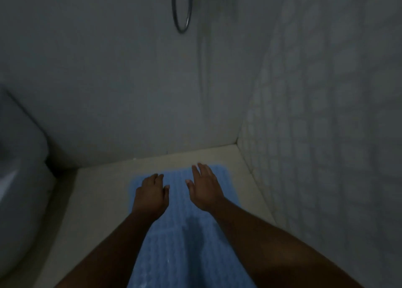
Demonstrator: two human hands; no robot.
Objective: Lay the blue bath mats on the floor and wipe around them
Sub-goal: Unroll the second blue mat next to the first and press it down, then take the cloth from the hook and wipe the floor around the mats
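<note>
A blue bath mat (177, 239) with a ribbed texture lies flat on the pale floor, running from the bottom edge up toward the back wall. My left hand (151, 193) is over the mat's far left part, palm down, fingers slightly curled and apart, holding nothing. Over the far right part, my right hand (204, 187) is also palm down with fingers spread. Whether the palms touch the mat I cannot tell. Both forearms cross the mat's near half. Only one mat is in view.
A white toilet (19, 192) stands at the left. The back wall (121, 91) is plain, and a shower hose loop (181, 11) hangs on it. A small-tiled wall (315, 135) closes the right side. Bare pale floor (91, 205) borders the mat.
</note>
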